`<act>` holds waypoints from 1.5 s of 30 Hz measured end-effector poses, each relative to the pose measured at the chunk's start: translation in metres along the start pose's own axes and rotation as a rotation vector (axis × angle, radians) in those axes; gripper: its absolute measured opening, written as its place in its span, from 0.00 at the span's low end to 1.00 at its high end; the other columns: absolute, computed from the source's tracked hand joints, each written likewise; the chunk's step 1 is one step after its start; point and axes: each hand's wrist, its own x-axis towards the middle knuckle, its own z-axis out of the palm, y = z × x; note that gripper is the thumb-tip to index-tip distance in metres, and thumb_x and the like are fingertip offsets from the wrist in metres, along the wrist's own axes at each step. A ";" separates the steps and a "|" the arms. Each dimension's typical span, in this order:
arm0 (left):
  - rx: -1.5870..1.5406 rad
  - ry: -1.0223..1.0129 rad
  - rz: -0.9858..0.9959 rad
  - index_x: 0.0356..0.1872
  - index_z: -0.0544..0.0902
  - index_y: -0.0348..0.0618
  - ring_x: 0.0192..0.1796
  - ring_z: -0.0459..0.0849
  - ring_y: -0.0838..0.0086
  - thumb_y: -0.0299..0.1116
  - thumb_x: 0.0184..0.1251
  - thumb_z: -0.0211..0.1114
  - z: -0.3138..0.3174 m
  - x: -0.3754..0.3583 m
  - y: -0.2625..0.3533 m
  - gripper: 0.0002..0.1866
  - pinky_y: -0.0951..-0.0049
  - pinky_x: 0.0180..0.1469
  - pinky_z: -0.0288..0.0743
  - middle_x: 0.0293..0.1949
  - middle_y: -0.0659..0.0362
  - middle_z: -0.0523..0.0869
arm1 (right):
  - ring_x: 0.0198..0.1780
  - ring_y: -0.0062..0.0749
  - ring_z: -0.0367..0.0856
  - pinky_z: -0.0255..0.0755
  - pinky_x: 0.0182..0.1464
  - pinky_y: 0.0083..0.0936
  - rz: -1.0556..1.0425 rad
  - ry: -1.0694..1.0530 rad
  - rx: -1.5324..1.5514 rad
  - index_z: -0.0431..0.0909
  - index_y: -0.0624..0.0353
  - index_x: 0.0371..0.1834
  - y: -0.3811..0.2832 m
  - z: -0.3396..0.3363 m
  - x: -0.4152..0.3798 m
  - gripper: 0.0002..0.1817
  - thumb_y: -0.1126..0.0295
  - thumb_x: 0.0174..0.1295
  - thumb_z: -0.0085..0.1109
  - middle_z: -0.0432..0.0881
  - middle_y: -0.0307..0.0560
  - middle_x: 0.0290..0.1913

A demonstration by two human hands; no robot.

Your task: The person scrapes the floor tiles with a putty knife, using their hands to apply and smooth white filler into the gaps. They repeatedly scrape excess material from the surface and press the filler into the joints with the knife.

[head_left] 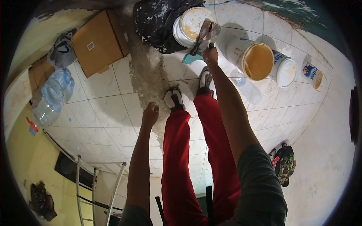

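My right hand (210, 56) is closed around the handle of a putty knife (215, 33), whose blade points away from me over the edge of a lidded white bucket (187, 19). A second putty knife (201, 37) with a dark handle lies across the lid, its blade smeared. Beside that bucket, close to my right hand, is a flat teal piece (191, 58). My left hand (151, 113) hangs low over the floor, fingers loosely bent and apart, with nothing visible in it.
Right of my hand stand an open bucket of tan paste (258, 62), a white-lidded bucket (285, 71) and a smaller tub (312, 75). A black plastic sheet (156, 24) lies behind. Leftward are a cardboard box (96, 45), water bottles (56, 94) and a metal ladder (79, 184).
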 end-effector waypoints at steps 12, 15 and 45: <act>-0.431 -0.061 0.547 0.46 0.72 0.37 0.45 0.80 0.62 0.34 0.58 0.61 -0.089 -0.116 0.260 0.17 0.71 0.44 0.72 0.40 0.48 0.80 | 0.21 0.16 0.66 0.63 0.22 0.16 -0.226 -0.106 1.091 0.68 0.58 0.36 -0.148 -0.321 -0.274 0.08 0.66 0.61 0.51 0.69 0.34 0.21; -0.390 -0.161 0.670 0.48 0.69 0.36 0.49 0.75 0.71 0.35 0.60 0.61 -0.185 -0.250 0.380 0.19 0.74 0.51 0.67 0.45 0.54 0.77 | 0.17 0.16 0.64 0.61 0.19 0.17 -0.188 -0.205 1.043 0.67 0.59 0.32 -0.204 -0.444 -0.393 0.14 0.58 0.61 0.51 0.67 0.35 0.19; 1.921 -0.730 0.952 0.48 0.72 0.30 0.41 0.79 0.62 0.47 0.60 0.57 -0.095 -0.412 0.151 0.27 0.67 0.46 0.71 0.42 0.49 0.80 | 0.17 0.16 0.64 0.61 0.17 0.15 0.372 1.667 2.028 0.63 0.55 0.43 0.013 -0.243 -1.106 0.11 0.61 0.65 0.44 0.67 0.35 0.24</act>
